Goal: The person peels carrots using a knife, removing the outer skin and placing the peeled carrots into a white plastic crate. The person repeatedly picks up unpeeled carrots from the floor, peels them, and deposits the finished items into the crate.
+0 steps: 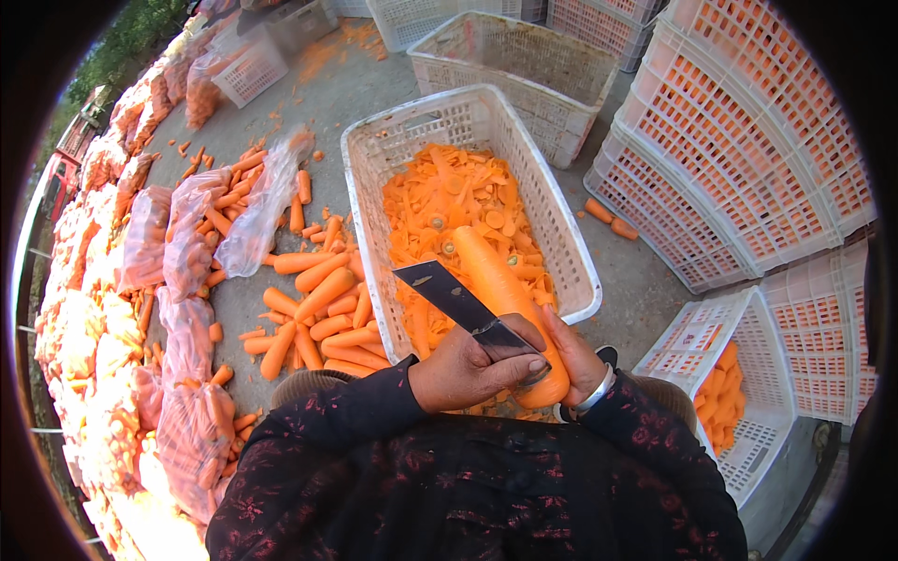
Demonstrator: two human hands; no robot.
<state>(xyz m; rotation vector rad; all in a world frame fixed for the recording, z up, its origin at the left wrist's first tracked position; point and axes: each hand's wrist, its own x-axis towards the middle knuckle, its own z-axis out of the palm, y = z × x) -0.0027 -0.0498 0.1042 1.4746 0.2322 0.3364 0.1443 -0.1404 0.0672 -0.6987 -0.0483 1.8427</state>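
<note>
My left hand [466, 368] grips a flat dark metal blade [449, 294], a knife or a peeler, which juts up and to the left. Its thumb presses the blade's near end close to the blunt end of a large carrot [494, 270]. My right hand [572, 357], with a silver bracelet at the wrist, holds that carrot along its right side. The carrot slants over a white plastic crate [568, 266] standing before me. Orange carrot peelings [449, 189] and cut-off carrot tops lie in the crate. My fingers beneath the carrot are partly hidden.
To the left, loose carrots [326, 294] are heaped on the concrete floor beside clear plastic bags [189, 442] of carrots. Stacked crates [729, 133] full of carrots rise at the right. A tilted crate [765, 393] of carrots stands near my right side. Another crate [512, 84] stands beyond the peelings.
</note>
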